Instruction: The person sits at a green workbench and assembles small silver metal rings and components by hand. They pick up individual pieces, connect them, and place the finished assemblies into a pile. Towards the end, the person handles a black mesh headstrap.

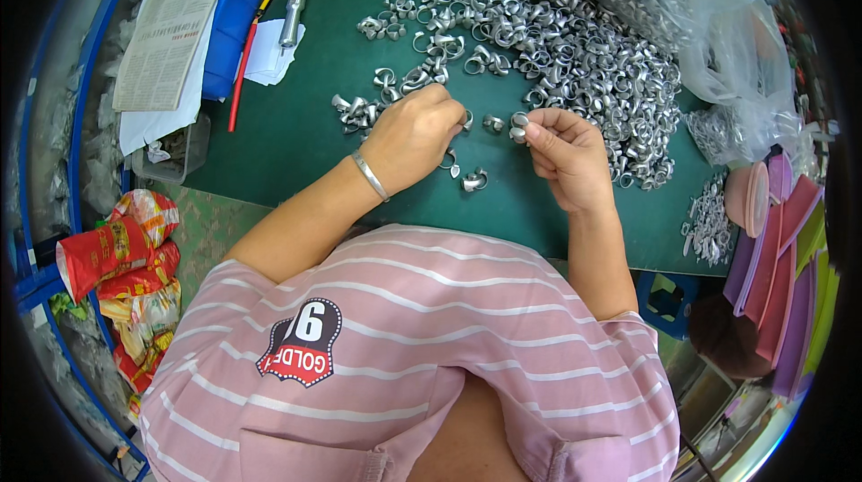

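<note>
My right hand pinches a few silver-coloured metal rings between thumb and forefinger, their flat tops facing up. My left hand, with a metal bangle on its wrist, is curled palm down over the green tabletop. A ring shows at its fingertips, but the fingers hide whether they grip it. Under that hand another ring is partly covered. Between the hands lies a small cluster of rings, with another cluster nearer my body. Loose rings lie left of my left hand.
A large heap of rings spreads across the back right, beside clear plastic bags. Small metal pieces lie at the right edge. At the left are a tapered metal rod, a red-and-yellow stick, a blue bin and newspaper.
</note>
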The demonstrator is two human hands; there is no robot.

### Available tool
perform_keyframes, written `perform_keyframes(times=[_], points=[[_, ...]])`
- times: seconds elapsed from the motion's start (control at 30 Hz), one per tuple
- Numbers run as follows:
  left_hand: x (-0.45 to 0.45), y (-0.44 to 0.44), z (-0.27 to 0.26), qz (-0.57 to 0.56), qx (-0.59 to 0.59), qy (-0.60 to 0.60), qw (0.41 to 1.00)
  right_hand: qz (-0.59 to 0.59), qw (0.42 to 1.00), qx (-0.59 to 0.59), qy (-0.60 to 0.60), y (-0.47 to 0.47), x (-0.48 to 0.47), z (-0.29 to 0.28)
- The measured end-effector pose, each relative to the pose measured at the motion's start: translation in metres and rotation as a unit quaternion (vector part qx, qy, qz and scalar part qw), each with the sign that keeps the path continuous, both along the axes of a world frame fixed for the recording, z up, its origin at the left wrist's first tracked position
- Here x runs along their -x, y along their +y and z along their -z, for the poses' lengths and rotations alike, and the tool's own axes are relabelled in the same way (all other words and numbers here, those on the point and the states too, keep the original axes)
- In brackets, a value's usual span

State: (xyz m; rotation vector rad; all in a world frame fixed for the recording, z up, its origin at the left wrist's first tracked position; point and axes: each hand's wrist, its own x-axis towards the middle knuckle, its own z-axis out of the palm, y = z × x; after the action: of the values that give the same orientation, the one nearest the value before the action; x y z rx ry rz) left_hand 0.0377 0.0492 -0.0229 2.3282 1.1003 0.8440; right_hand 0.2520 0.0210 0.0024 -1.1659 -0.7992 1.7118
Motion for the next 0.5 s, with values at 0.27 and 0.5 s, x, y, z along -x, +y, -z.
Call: perform_keyframes(times=[0.27,0.5], points=[[0.004,-0.003,-0.018,0.079,0.540,-0.401,0.736,-0.010,0.989,0.023,0.147,-0.004,0.000,0.005],[-0.001,-0.010,-0.018,0.132,0.627,-0.493,0.589,-0.023,0.977,0.015,0.210,-0.005,0.007,-0.001]])
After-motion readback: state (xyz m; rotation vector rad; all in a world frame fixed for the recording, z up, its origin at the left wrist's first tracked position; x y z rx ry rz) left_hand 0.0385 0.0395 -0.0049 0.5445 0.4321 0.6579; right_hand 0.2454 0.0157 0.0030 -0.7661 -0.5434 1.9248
